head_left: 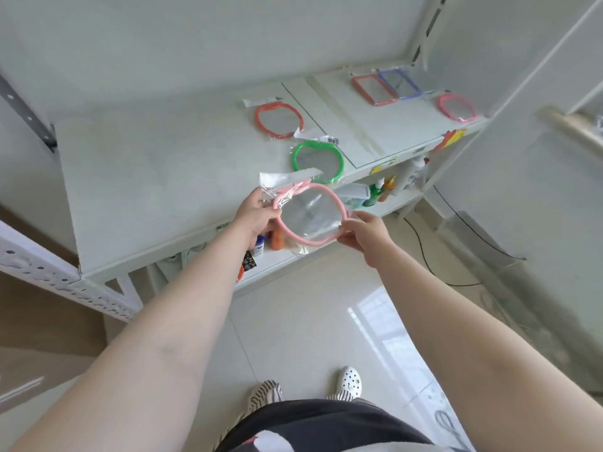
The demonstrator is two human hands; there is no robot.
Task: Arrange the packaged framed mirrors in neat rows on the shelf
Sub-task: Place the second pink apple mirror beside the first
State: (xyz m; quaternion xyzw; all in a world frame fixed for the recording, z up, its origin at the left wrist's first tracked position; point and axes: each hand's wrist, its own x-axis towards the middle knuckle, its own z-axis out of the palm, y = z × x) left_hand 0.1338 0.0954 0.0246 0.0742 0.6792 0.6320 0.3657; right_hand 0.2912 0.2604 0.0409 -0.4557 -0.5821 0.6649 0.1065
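Both hands hold a pink apple-shaped mirror (310, 214) in clear plastic wrap, just in front of the white shelf's (146, 177) front edge. My left hand (256, 215) grips its left rim and my right hand (365, 234) pinches its right rim. On the shelf lie a green round mirror (318, 161) and, behind it, an orange-red round mirror (280, 120). Far right on the shelf rest a red rectangular mirror (373, 89), a blue rectangular mirror (399, 83) overlapping it, and a pink round mirror (456, 107).
A lower shelf (277, 261) holds bottles and small packaged goods. Perforated metal uprights (49, 272) stand at the left. A black cable (424, 252) runs over the tiled floor at the right, beside a white cabinet (538, 158). My feet show below.
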